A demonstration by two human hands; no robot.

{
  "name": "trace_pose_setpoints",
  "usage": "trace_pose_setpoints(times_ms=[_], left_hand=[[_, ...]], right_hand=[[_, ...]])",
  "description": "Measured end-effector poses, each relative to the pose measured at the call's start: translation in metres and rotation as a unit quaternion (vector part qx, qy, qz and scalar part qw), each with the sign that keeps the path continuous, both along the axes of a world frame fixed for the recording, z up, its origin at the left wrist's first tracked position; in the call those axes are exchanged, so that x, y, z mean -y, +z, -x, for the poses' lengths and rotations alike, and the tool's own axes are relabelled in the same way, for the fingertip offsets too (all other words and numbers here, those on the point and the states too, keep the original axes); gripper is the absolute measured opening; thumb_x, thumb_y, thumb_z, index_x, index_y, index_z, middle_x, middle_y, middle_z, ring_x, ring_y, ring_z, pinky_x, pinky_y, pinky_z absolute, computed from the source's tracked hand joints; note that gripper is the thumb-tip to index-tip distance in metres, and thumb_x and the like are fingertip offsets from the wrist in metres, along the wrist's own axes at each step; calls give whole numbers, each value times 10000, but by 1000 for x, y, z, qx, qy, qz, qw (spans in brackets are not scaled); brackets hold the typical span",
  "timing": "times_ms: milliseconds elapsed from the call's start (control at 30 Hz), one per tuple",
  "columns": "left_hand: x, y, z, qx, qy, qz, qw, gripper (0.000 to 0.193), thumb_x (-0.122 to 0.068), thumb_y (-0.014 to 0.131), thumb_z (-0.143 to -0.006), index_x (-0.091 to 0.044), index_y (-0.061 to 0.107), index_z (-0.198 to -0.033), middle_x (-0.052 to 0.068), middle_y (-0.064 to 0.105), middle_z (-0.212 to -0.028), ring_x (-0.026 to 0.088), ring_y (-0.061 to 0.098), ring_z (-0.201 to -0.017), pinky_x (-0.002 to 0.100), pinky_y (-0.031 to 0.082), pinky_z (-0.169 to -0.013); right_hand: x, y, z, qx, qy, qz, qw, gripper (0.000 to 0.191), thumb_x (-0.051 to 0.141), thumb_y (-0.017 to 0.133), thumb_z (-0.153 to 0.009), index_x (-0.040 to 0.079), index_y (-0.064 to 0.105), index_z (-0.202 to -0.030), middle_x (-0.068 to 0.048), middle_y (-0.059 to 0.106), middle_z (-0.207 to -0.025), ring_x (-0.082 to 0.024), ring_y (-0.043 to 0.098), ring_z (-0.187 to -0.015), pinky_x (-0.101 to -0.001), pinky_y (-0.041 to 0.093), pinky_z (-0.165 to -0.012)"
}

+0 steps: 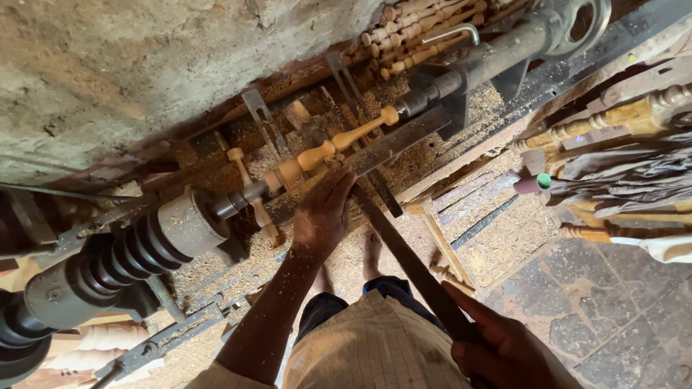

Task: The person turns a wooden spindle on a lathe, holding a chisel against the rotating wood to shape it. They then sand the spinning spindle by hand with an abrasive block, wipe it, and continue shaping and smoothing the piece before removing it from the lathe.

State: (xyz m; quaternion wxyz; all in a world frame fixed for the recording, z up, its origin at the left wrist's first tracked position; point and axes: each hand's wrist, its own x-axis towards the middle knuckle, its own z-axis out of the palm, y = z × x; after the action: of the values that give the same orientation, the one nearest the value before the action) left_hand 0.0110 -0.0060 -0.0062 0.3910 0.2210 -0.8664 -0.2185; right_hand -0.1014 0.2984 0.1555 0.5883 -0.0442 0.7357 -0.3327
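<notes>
A pale turned wooden spindle is mounted in a wood lathe between the headstock chuck and the tailstock. My left hand rests on the tool rest just below the spindle, pressing the front end of a long dark chisel toward the wood. My right hand grips the chisel's rear end near my waist. The chisel's tip is hidden under my left fingers.
A stepped pulley sits at the lathe's left end. Sawdust covers the lathe bed and floor. Finished turned spindles lie piled behind the tailstock, more carved pieces on the right. A rough wall is behind. My bare foot stands below.
</notes>
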Motion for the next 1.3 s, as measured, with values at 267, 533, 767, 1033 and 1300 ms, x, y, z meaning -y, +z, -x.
trace_pose_setpoints(times_ms=[267, 533, 767, 1033, 1300], left_hand=[[-5, 14, -2, 17, 3, -5, 1000, 266, -99, 707, -968, -27, 726, -1224, 171, 734, -1245, 315, 740, -1116, 395, 644, -915], [-7, 23, 4, 21, -3, 7, 1000, 312, -63, 712, -946, -44, 716, -1258, 131, 727, -1280, 322, 702, -1227, 424, 605, -1029], [-8, 16, 17, 21, -9, 1, 1000, 261, -78, 714, -951, -31, 732, -1207, 156, 745, -1234, 328, 714, -1179, 419, 615, -974], [-8, 9, 53, -17, -27, 19, 999, 184, -43, 698, -1019, -5, 751, -1191, 203, 744, -1185, 338, 745, -1124, 378, 660, -941], [-8, 4, 63, 22, -16, 13, 1000, 258, -10, 716, -954, -16, 731, -1212, 188, 745, -1212, 320, 733, -1151, 405, 623, -975]], right_hand=[[-9, -6, 5, 12, 6, 15, 1000, 837, 119, 734, -825, 235, 475, -1613, 25, 568, -576, -81, 460, -501, -256, 397, -510], [-10, -2, 8, -1, -11, 8, 1000, 840, 91, 735, -798, 223, 500, -1593, 34, 599, -584, -79, 438, -489, -254, 371, -490], [-10, 3, 11, 23, -42, 11, 999, 801, 94, 722, -802, 225, 490, -1558, 30, 523, -532, -81, 406, -445, -256, 309, -442], [-15, 6, 41, -42, 31, -83, 995, 886, 116, 766, -845, 357, 415, -1622, -21, 556, -556, -123, 406, -428, -301, 356, -437], [-9, 17, 73, -12, 128, -149, 980, 821, 161, 733, -954, 392, 340, -1636, -24, 476, -564, -107, 407, -431, -306, 387, -426]])
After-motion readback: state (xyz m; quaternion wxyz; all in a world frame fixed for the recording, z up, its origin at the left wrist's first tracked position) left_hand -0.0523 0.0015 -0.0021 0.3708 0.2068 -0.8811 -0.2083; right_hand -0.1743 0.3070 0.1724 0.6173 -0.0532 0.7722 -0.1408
